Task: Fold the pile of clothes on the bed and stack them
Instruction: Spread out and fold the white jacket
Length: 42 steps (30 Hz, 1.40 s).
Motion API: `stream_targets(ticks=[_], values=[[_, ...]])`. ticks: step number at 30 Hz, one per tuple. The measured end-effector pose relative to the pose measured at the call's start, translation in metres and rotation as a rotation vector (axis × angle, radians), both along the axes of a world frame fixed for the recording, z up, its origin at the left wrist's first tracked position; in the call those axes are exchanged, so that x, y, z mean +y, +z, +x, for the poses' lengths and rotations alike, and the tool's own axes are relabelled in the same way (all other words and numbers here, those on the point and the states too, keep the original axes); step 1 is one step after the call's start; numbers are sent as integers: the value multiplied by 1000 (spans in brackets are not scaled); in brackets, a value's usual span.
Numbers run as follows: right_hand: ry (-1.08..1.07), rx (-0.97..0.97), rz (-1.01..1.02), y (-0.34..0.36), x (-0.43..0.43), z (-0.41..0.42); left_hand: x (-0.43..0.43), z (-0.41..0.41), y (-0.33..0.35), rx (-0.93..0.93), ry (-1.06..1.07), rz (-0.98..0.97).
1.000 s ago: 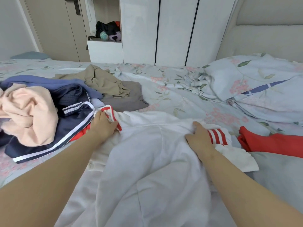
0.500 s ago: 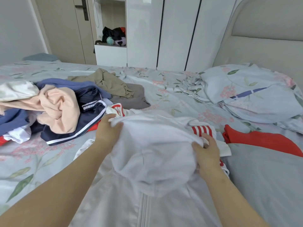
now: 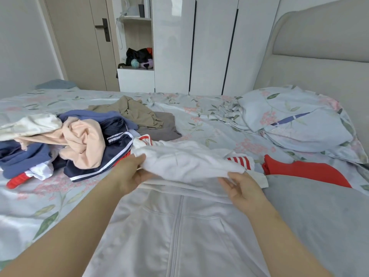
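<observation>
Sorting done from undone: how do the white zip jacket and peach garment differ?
The white zip jacket lies spread flat, zip up; the peach garment sits crumpled on the pile. The left hand and right hand hold the jacket's top; neither touches the peach garment. Both are pale fabric on the bed.

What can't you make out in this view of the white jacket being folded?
Head view:
white jacket: hem cut off by bottom edge.
left hand: fingers partly hidden under the jacket's fold.
clothes pile: runs past left edge; lower garments buried.
shelf items: too small to identify.
</observation>
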State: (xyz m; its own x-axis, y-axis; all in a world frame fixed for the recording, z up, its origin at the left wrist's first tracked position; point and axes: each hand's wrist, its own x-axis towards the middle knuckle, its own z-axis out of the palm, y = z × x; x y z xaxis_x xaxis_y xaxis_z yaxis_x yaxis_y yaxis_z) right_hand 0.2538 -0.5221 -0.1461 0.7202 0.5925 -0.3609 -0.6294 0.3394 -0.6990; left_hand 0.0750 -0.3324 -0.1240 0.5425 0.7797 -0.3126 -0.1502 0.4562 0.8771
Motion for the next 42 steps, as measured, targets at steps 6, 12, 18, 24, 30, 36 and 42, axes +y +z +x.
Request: stream_targets(ticks=[6, 12, 18, 24, 30, 36, 42], values=[[-11, 49, -406, -35, -12, 0, -9, -13, -31, 156, 70, -241], [-50, 45, -442, -46, 5, -6, -13, 9, -46, 493, 108, 90], [-44, 97, -75, -39, 8, 17, -8, 14, -30, -41, -75, -87], [-59, 8, -410, -60, -11, 12, -9, -6, -60, 108, 19, -226], [-119, -112, -372, -63, 1, -21, -9, 1, -72, 150, 237, -9], [-176, -667, -764, -67, -12, -34, -28, -11, -77, 668, 162, 728], [644, -1484, -1163, -74, -36, -83, -75, -21, -100, 1077, -680, 1322]])
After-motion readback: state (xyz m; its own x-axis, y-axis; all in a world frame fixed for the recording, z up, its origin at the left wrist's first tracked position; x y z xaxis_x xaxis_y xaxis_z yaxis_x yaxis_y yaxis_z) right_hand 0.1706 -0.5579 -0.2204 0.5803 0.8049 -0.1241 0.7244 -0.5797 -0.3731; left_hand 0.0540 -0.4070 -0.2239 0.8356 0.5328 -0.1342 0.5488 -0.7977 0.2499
